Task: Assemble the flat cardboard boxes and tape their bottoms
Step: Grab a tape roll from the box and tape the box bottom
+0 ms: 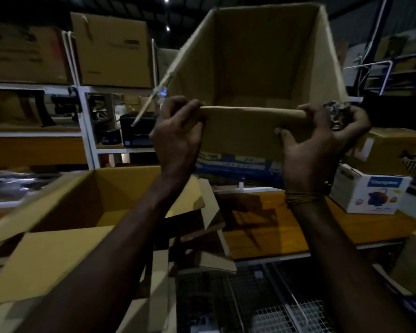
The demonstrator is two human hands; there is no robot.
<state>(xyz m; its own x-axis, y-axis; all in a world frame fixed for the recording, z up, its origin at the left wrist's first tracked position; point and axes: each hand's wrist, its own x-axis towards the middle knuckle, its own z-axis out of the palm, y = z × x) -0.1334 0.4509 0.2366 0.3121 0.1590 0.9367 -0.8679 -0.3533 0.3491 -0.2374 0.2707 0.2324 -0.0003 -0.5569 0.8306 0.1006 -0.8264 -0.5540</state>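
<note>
While both hands hold it up at chest height over the desk [298, 239], the box [255, 68] opens toward the camera, its near wall running left to right between them and its cavity receding away and upward. That near wall lies directly ahead of both wrists, about equally close to each. The left hand [175, 138] curls over the wall's left end, fingers hooked on the rim. The right hand [320, 145] grips the right end, thumb pressed on the outer face, and also clutches a crumpled wad [338, 114]. Both forearms reach forward and up. Its floor looks closed; tape is not discernible. Another open box [65, 212] sits lower left.
</note>
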